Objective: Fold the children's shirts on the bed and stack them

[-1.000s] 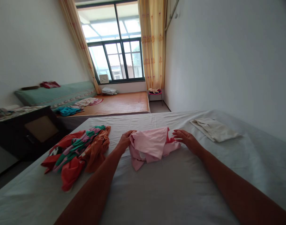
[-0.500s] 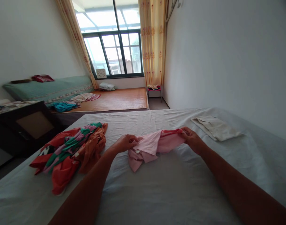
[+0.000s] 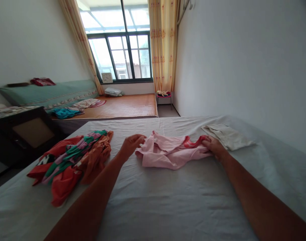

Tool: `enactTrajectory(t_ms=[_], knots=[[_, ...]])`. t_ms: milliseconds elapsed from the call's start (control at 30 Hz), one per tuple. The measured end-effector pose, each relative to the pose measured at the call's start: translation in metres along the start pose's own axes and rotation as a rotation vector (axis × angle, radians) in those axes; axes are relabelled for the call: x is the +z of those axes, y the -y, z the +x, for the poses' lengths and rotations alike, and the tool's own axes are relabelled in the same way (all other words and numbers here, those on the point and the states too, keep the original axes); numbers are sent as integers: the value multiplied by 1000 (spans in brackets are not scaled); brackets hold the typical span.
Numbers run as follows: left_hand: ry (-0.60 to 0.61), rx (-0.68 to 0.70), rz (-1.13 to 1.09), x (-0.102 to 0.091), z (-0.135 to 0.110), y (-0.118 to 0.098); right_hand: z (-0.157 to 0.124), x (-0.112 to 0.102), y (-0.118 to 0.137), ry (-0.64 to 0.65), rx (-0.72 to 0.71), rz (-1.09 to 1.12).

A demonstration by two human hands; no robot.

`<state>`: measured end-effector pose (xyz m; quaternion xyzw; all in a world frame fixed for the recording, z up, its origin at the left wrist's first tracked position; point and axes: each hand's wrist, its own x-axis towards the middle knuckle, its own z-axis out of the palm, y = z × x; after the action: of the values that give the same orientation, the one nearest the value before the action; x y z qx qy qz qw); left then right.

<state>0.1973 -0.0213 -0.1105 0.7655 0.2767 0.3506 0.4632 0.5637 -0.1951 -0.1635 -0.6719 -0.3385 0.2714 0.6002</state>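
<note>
A pink garment (image 3: 165,155), likely a shirt, lies loosely spread and wrinkled on the bed's pale sheet (image 3: 163,204), with a red patch at its right end. My right hand (image 3: 214,146) pinches that red end. Just off the garment's left edge is my left hand (image 3: 133,144), its fingers bent and slightly apart, with no cloth visibly gripped. A small white bit, perhaps a label, shows by its fingertips.
A heap of red, green and orange clothes (image 3: 77,160) lies to the left. Folded off-white cloth (image 3: 229,136) rests at the right, near the wall. Beyond stand a second bed (image 3: 128,103), a dark cabinet (image 3: 29,130) and a small pink stool (image 3: 164,96).
The pink garment has been lowered and spread wider on the sheet. My left hand has let go and moved slightly left and up; my right hand has shifted right with its end.
</note>
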Motion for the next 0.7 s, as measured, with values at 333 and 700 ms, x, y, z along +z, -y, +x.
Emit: enactTrajectory(t_ms=[333,700], knots=[[457,217,710,30,-17,-15,-2,-14,13,29,-49,9],[19,-192,-377,-10,9,-14,-14,2,62,266,-65,422]])
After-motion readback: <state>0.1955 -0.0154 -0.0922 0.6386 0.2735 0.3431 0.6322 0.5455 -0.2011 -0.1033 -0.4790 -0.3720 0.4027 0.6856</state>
